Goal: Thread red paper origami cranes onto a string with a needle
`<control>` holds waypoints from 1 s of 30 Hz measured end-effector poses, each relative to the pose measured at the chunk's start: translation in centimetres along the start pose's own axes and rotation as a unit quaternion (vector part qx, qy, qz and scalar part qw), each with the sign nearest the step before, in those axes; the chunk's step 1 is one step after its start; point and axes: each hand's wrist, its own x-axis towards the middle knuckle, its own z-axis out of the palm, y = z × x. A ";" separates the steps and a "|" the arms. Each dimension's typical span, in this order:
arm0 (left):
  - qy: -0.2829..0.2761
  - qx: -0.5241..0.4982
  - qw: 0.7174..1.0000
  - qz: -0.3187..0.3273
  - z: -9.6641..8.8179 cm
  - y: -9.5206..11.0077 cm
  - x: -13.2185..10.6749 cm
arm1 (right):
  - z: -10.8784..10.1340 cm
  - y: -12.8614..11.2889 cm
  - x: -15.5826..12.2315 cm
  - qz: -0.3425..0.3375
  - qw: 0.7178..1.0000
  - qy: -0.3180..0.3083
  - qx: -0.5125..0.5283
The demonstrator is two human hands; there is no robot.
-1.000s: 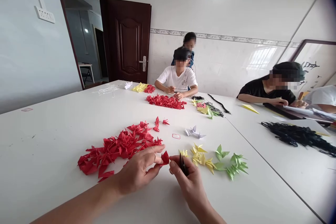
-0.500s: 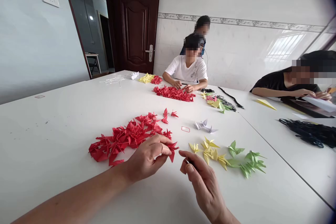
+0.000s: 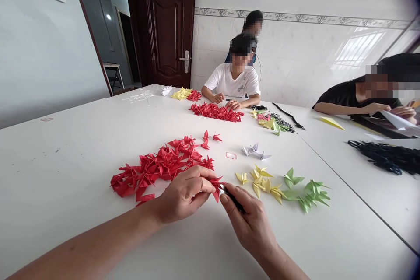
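Between the thumb and fingers of my left hand [image 3: 183,194] is a red paper crane [image 3: 217,190], pinched just above the table. My right hand [image 3: 251,218] is closed round a black-handled tool [image 3: 235,200] with a pale, pointed metal tip. The tip meets the crane's right side; whether it has gone into the paper I cannot tell. Behind my left hand lies a heap of red paper cranes [image 3: 164,164]. To the right of the hands are yellow cranes [image 3: 262,183], green cranes [image 3: 313,194] and pale lavender cranes [image 3: 254,152].
Across the white table [image 3: 82,227], a person in a white shirt [image 3: 231,81] sits behind another red crane pile [image 3: 218,112]. Black cords [image 3: 385,157] lie at the right, near a person in black [image 3: 341,94] handling paper. A seam crosses the tabletop on the right.
My right hand has turned and brought the tool's tip left to the red crane. My left hand keeps its pinch. The view has tipped slightly downward.
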 end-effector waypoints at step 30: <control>-0.008 0.004 1.000 -0.005 0.0 0.2 0.2 | 0.6 0.7 0.0 -0.009 1.000 0.013 0.004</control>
